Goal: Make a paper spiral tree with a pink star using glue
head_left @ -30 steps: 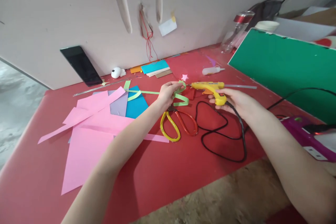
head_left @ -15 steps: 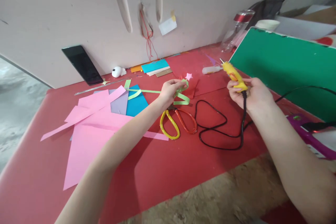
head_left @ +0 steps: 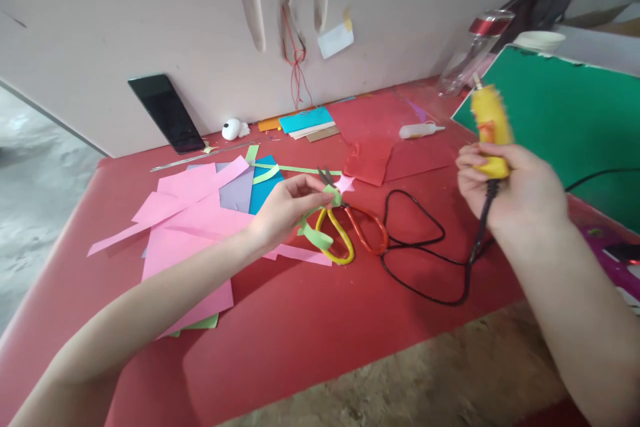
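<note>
My left hand [head_left: 283, 210] pinches a curled green paper strip [head_left: 315, 233] with a small pink paper star [head_left: 345, 183] at its tip, held just above the red table [head_left: 300, 333]. Right beneath it lie scissors with one yellow and one red handle [head_left: 350, 233]. My right hand [head_left: 510, 190] is closed round the grip of a yellow hot glue gun [head_left: 487, 123], lifted off the table with its nozzle pointing up and away. The gun's black cord [head_left: 425, 260] loops over the table below my right wrist.
Pink, lilac and blue paper sheets [head_left: 200, 213] lie at the left. A black phone [head_left: 167, 113] leans on the wall. A small white glue bottle [head_left: 420, 130], red paper pieces [head_left: 370, 160], a clear bottle [head_left: 467, 53] and a green board [head_left: 560, 120] are at the back right.
My right hand has raised the glue gun from level over the table to upright, moving right. My left hand has drawn the green strip and pink star nearer to me, over the scissors.
</note>
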The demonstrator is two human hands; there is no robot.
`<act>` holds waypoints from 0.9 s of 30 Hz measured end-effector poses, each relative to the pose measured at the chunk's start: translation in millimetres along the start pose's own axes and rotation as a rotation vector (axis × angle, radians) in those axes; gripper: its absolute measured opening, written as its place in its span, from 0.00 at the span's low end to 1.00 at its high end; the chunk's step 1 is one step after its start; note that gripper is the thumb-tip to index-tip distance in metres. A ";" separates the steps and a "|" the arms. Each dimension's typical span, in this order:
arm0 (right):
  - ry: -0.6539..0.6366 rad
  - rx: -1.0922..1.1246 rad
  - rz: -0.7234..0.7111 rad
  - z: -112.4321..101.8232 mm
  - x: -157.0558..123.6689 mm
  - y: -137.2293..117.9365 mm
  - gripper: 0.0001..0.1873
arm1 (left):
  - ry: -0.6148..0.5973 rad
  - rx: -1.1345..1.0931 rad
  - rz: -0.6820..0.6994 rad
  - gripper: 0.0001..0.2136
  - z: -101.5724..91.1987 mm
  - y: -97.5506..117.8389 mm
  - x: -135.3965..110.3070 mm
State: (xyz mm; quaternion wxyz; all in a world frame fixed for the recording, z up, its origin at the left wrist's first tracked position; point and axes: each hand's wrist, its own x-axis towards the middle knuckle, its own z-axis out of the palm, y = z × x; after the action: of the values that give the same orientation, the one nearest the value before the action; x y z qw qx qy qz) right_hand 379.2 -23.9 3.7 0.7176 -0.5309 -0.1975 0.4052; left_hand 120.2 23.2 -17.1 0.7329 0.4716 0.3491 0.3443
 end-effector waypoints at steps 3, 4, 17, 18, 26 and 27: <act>0.058 -0.033 -0.049 -9.2 15.9 -12.0 0.12 | 0.040 0.017 -0.026 0.07 -12.2 -5.7 -10.8; 0.089 -0.042 -0.075 -12.4 20.9 -14.7 0.13 | 0.048 0.015 -0.033 0.07 -14.7 -7.3 -12.9; -0.235 -0.292 0.049 36.3 -57.2 26.5 0.14 | -0.004 -0.011 -0.081 0.07 1.9 -13.8 -21.0; -0.290 -0.315 0.094 40.0 -65.5 30.2 0.15 | -0.006 0.000 -0.080 0.07 3.7 -14.3 -21.6; -0.387 -0.351 0.167 42.4 -87.5 43.6 0.17 | -0.049 0.098 -0.065 0.08 11.0 -14.0 -24.8; -0.403 -0.350 0.152 41.7 -87.5 43.9 0.15 | -0.048 0.100 -0.056 0.08 11.4 -13.6 -24.9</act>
State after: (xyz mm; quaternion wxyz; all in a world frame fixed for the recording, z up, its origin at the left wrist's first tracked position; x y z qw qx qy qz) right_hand 281.1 -63.2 -9.0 0.5288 -0.5689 -0.3627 0.5150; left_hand 119.2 -7.0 -21.6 0.7260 0.5057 0.3613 0.2943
